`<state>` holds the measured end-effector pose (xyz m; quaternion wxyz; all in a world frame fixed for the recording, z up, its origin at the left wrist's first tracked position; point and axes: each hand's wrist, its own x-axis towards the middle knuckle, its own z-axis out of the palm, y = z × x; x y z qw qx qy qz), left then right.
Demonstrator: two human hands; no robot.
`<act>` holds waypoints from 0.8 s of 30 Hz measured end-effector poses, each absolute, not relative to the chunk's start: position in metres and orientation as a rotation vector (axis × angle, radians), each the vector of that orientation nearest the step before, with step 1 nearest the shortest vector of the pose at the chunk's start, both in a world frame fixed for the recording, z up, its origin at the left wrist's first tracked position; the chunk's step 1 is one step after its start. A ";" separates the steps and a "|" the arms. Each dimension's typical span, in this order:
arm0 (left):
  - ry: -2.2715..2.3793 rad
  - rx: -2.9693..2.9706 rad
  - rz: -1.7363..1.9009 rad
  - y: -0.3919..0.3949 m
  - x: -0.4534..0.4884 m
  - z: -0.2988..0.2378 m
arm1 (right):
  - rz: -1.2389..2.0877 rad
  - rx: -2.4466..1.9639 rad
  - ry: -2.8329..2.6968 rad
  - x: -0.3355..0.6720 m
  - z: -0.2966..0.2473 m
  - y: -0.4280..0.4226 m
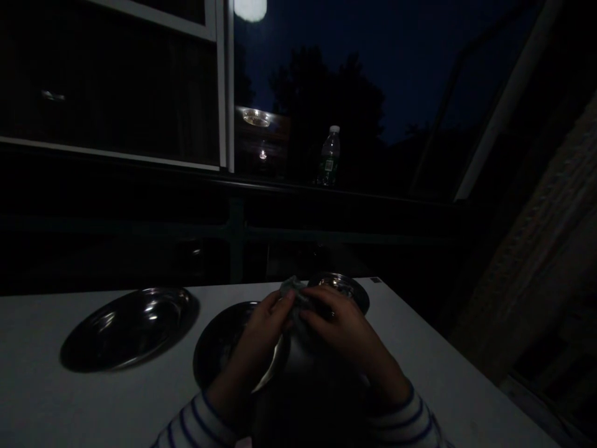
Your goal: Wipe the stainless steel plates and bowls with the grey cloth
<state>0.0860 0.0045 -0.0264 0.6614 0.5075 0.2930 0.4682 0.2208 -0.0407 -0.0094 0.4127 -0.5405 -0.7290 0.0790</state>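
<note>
Both hands meet over the white table (410,354), pinching a small crumpled grey-green piece (291,284); whether it is cloth or thin plastic is too dark to tell. My left hand (263,323) has its thumb and fingers closed on the left side of it. From the other side, my right hand (340,317) grips it between bent fingers and thumb. Below and beside my left forearm is a round metal bowl (209,339), partly covered by that arm. A second metal bowl (349,287) stands behind my right hand, its contents mostly hidden.
An oval shiny metal tray (125,330) lies on the left of the table. On the dark window sill stands a clear plastic bottle (329,158) with a white cap. A patterned curtain (536,249) hangs at the right. Light is very low.
</note>
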 end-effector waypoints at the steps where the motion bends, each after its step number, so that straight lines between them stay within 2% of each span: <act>1: 0.647 1.132 1.054 0.004 0.085 -0.026 | 0.239 -1.346 -1.860 0.222 -0.009 -0.041; 9: 0.688 1.192 0.935 0.006 0.083 -0.025 | 0.231 -1.360 -1.817 0.231 -0.006 -0.037; 16: 0.889 1.251 1.074 0.011 0.074 -0.022 | 0.179 -1.509 -1.607 0.247 -0.002 -0.040; 24: 1.006 1.224 1.075 0.019 0.067 -0.025 | 0.080 -1.530 -1.365 0.268 0.001 -0.043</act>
